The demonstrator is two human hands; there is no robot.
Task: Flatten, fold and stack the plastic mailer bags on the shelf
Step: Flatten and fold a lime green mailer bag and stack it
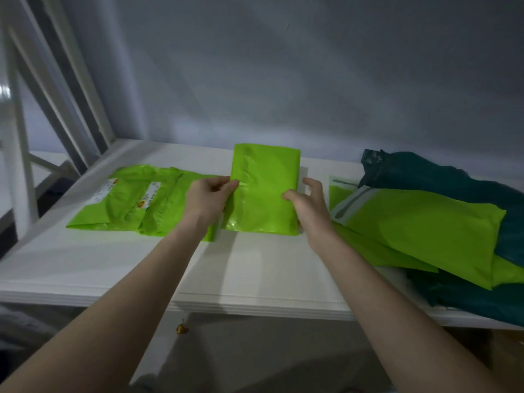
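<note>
Two bare forearms reach forward over the front edge of a white shelf (255, 279). The left hand (211, 195) is curled, its thumb and fingers pinching the left edge of a folded lime-green mailer bag (265, 194). The right hand (307, 199) is partly open: its thumb lies on the bag's face near the right edge, while the fingers are loosely bent behind that edge (whether they touch the plastic cannot be told). The folded bag stands between the two hands, tilted up, with its lower edge at or just above the shelf.

To the left of the left hand, and partly hidden by it, lies a low stack of folded green bags (136, 199), flat on the shelf, with white printed labels facing up. To the right of the right hand lies an untidy heap: a large unfolded green bag (425, 231) with a grey adhesive strip, resting over dark teal bags (442, 177). Beyond the hands, a plain grey wall (312, 80) closes the shelf at the back; white frame bars (65, 89) rise far left.
</note>
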